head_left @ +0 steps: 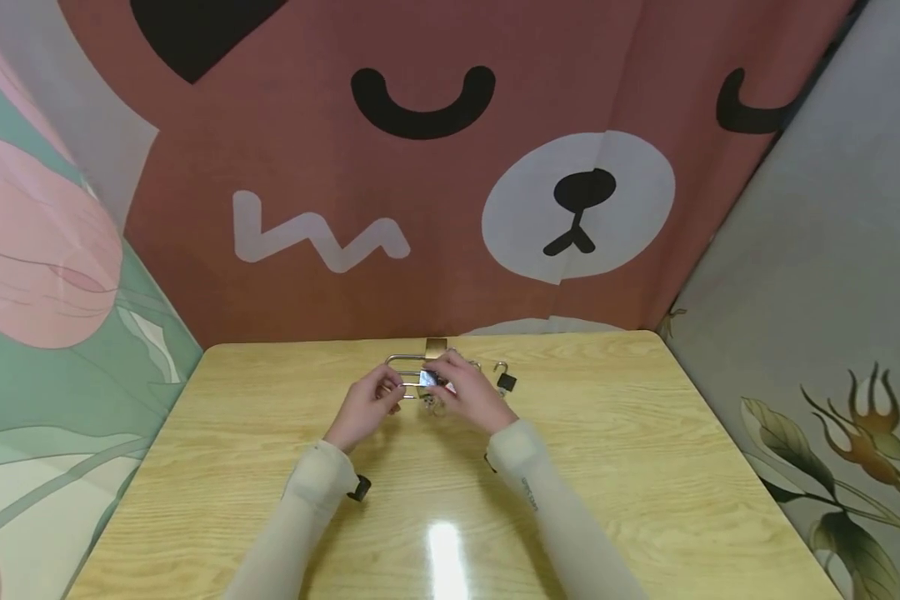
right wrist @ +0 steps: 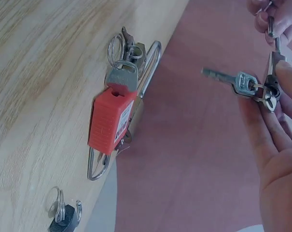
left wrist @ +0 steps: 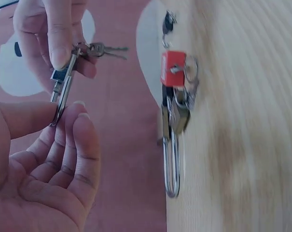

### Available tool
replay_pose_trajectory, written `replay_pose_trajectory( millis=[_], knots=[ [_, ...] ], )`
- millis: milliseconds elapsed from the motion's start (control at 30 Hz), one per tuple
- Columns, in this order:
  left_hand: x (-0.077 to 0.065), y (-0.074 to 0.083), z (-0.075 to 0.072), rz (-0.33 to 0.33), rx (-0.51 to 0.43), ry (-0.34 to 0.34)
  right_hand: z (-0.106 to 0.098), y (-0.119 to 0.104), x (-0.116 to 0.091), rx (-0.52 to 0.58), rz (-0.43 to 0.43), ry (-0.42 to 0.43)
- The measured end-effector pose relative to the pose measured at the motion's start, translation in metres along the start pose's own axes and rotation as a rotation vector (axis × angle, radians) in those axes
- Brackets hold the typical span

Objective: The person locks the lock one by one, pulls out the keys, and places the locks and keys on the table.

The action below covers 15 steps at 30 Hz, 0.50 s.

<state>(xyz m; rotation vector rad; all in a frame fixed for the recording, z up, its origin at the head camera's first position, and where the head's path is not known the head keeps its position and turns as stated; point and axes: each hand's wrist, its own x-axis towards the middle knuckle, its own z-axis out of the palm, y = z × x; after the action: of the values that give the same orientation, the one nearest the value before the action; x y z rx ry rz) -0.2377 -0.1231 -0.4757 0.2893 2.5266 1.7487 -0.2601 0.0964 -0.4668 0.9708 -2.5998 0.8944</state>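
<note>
Both hands are on a silver padlock (head_left: 428, 378), lifted off the table. My left hand (head_left: 363, 407) pinches its long shackle (left wrist: 63, 102) between thumb and fingertips. At the other end, my right hand (head_left: 472, 396) grips the lock body (right wrist: 276, 62) between thumb and fingers. Small keys (right wrist: 244, 83) on a ring dangle from the body, beside the right fingers. Whether the shackle is fastened cannot be told. Close by on the table lie a red padlock (right wrist: 111, 121) with a key in it and brass padlocks (left wrist: 180, 119) with long shackles and key rings.
A small black padlock (head_left: 506, 382) with its shackle swung out lies right of the cluster. The wooden table (head_left: 607, 467) ends at a reddish curtain (head_left: 307, 300) printed with an animal face. Patterned hangings (head_left: 817, 333) stand at both sides.
</note>
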Motion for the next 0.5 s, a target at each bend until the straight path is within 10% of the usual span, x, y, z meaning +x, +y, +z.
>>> replay_pose_trajectory(
  millis=[500],
  knots=[
    [-0.002, -0.004, 0.0009, -0.001, -0.056, -0.05, -0.0014, 0.0091, -0.0038, 0.187, 0.005, 0.031]
  ],
)
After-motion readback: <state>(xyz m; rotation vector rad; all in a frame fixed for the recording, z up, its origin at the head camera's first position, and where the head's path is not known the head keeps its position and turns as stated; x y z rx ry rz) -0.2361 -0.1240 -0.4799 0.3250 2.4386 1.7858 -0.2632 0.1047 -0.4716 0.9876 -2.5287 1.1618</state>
